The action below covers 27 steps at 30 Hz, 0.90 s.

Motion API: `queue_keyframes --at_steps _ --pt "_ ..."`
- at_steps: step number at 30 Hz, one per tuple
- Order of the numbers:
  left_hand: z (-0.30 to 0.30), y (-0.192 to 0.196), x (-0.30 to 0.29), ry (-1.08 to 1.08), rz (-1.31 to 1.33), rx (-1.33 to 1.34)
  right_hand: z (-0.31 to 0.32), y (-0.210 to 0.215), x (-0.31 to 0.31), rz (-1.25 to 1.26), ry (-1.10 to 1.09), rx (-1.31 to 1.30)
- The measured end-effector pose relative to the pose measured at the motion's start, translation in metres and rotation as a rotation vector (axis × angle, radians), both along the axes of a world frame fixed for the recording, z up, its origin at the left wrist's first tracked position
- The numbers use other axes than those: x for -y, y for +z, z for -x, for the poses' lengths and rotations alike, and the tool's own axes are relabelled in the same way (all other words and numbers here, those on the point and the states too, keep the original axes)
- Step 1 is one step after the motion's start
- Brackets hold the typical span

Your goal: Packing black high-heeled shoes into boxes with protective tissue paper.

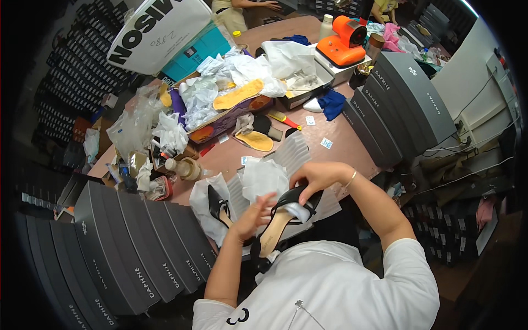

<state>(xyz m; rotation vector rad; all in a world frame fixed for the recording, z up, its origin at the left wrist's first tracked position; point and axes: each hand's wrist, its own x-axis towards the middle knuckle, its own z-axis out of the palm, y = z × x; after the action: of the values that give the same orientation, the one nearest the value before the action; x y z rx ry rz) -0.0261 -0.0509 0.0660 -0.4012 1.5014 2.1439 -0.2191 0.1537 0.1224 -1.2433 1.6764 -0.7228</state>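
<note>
While the left hand [254, 217] and right hand [314, 177] both keep a closed grip on the black heeled shoe [283, 217], low in the centre of the frame above the person's lap, a wad of white tissue paper [300, 210] sits tucked at the toe. A loose hold could let that wad slip out, or the shoe could tip off toward the floor, since it hangs just past the edge of the bench [341, 143]. Its mate, a second black shoe [219, 206], lies on crumpled white paper [264, 177] just left of the hands and could be knocked by an elbow.

Rows of dark grey shoe boxes [137, 242] with pale lettering on their ends fan out at lower left, and another such row [404, 99] stands at upper right. Small white stickers [326, 143] lie scattered on the brown bench. A large white bag with black lettering [157, 33] leans at upper left over a teal box [201, 52]. An orange machine [344, 43] sits at top centre.
</note>
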Motion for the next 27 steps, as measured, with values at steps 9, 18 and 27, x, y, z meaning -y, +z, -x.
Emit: queue_keyframes --at_steps 9,18,27 --pt "-0.068 -0.021 -0.02 0.686 -0.501 0.102 -0.123 -0.033 0.069 0.449 -0.193 -0.625" --pt "-0.085 -0.019 -0.049 1.066 -0.402 0.138 -0.156 -0.065 0.082 0.351 -0.237 -0.137" --pt "-0.086 -0.05 -0.051 0.95 -0.361 0.092 -0.147 -0.077 0.07 0.272 -0.289 -0.005"
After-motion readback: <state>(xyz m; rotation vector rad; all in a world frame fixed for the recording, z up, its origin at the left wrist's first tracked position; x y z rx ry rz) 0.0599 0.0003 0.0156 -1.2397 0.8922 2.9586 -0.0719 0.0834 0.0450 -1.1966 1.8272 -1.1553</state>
